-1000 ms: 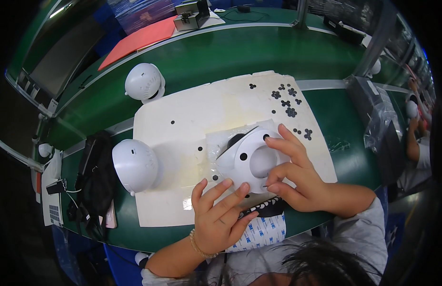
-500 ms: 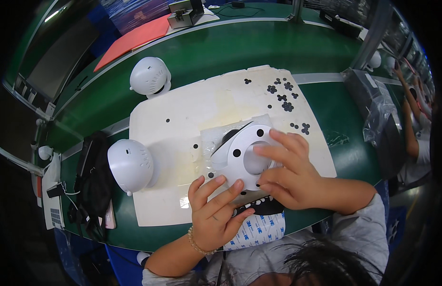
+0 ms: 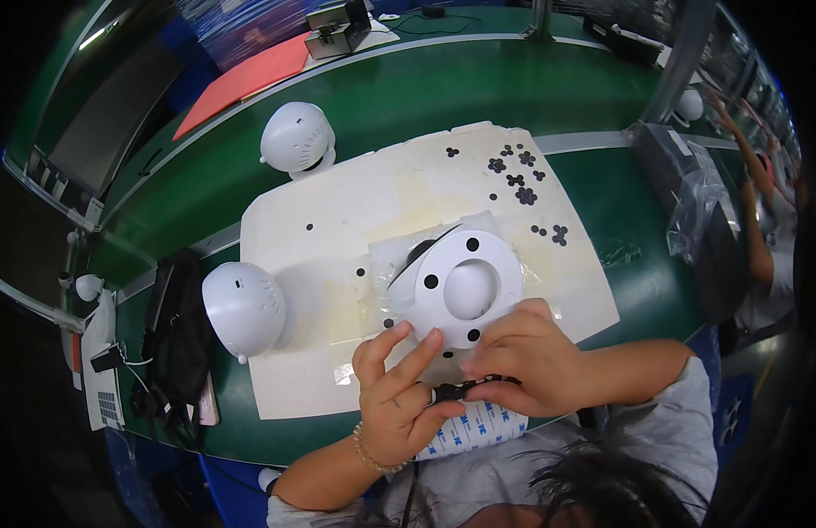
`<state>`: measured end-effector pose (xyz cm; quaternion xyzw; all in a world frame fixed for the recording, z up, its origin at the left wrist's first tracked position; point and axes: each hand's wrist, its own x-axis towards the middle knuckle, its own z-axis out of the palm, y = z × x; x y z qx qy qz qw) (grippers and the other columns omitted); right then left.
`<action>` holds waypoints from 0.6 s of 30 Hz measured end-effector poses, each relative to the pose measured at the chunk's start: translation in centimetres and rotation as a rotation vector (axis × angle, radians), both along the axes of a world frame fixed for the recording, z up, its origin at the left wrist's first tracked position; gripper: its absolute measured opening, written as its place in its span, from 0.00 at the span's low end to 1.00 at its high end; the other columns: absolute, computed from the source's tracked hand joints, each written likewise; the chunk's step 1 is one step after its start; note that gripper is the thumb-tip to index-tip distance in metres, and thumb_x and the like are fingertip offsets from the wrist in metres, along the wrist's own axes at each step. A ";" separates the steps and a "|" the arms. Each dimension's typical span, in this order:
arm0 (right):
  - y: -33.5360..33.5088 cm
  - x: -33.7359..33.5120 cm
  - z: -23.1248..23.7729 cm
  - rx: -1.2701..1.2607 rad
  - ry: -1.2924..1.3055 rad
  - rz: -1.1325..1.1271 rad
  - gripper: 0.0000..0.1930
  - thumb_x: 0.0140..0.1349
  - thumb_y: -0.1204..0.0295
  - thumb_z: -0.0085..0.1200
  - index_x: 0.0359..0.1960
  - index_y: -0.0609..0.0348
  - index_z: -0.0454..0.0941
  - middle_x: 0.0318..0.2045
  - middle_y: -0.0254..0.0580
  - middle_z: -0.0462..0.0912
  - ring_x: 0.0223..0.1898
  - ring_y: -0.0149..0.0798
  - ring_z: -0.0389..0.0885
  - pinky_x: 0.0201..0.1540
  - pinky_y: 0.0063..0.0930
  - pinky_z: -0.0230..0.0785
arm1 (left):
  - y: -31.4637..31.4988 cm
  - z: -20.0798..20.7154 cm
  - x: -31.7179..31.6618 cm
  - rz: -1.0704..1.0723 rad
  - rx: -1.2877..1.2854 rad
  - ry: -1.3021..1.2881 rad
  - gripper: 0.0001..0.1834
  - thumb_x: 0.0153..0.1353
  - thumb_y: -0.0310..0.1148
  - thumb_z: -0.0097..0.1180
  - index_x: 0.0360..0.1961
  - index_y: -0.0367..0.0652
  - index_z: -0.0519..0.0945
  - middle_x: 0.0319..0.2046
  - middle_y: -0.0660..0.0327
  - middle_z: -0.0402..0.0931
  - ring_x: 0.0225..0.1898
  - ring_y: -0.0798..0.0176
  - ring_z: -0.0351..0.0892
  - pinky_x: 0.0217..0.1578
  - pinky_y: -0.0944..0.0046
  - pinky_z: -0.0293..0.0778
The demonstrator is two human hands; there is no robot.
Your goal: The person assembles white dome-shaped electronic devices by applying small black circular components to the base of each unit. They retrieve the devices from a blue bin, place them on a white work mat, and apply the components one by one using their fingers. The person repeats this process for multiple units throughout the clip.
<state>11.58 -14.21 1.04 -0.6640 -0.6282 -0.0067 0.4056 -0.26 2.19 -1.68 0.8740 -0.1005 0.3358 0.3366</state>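
Observation:
A white round device base [image 3: 425, 319] with a wide central opening lies tilted on a translucent padded sheet [image 3: 383, 255]. Three round black pads show on its ring, one of them a black pad [image 3: 473, 335] at the near side. My left hand [image 3: 395, 396] rests two fingertips at the base's near left edge, while its thumb and lower fingers grip a black sheet of round pads [image 3: 461, 389]. The right hand [image 3: 531, 363] has its fingers pinched at that sheet's far edge; whether a loose pad is between them is hidden. White backing paper with blue print [image 3: 483, 431] hangs below.
Two white dome-shaped devices stand left, a near one [image 3: 244, 308] and a far one [image 3: 298, 136]. Loose black pads [image 3: 526, 195] lie in clusters on the cream board [image 3: 329, 194]. A black bag [image 3: 175, 326] is at left, a grey box [image 3: 680, 176] at right. Another person's arm [image 3: 755, 167] shows far right.
My right hand has left the ring and come down to the black sheet, uncovering the near black pad. My left hand stays by the base. The far dome device sits slightly farther right.

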 end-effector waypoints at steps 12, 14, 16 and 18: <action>-0.5 0.0 -0.6 0.230 -0.244 -0.118 0.10 0.42 0.67 0.62 0.30 0.46 0.78 0.40 0.23 0.76 0.44 0.32 0.70 0.44 0.30 0.53 | -0.4 -0.6 0.0 0.025 0.070 -0.047 0.21 0.49 0.44 0.57 0.11 0.41 0.67 0.48 0.53 0.72 0.55 0.45 0.59 0.45 0.51 0.52; -1.1 -0.5 -0.9 0.323 -0.418 -0.055 0.10 0.42 0.68 0.61 0.29 0.45 0.77 0.41 0.25 0.76 0.46 0.34 0.69 0.45 0.31 0.52 | -0.4 -0.7 0.1 0.037 0.061 -0.042 0.21 0.48 0.44 0.58 0.11 0.41 0.68 0.48 0.54 0.72 0.56 0.45 0.58 0.46 0.51 0.52; -1.3 -0.3 -0.9 0.327 -0.439 -0.045 0.08 0.42 0.70 0.59 0.27 0.46 0.76 0.43 0.28 0.75 0.48 0.37 0.68 0.46 0.32 0.52 | -0.4 -0.9 0.2 0.039 0.029 -0.044 0.20 0.48 0.44 0.58 0.12 0.42 0.69 0.49 0.54 0.72 0.56 0.45 0.58 0.46 0.51 0.51; -1.1 1.1 -0.3 0.244 -0.308 -0.088 0.07 0.44 0.73 0.58 0.26 0.48 0.75 0.45 0.32 0.74 0.51 0.41 0.66 0.48 0.33 0.52 | -0.2 -0.9 0.2 0.032 0.078 -0.018 0.19 0.48 0.43 0.58 0.12 0.42 0.70 0.49 0.55 0.71 0.57 0.45 0.57 0.48 0.51 0.49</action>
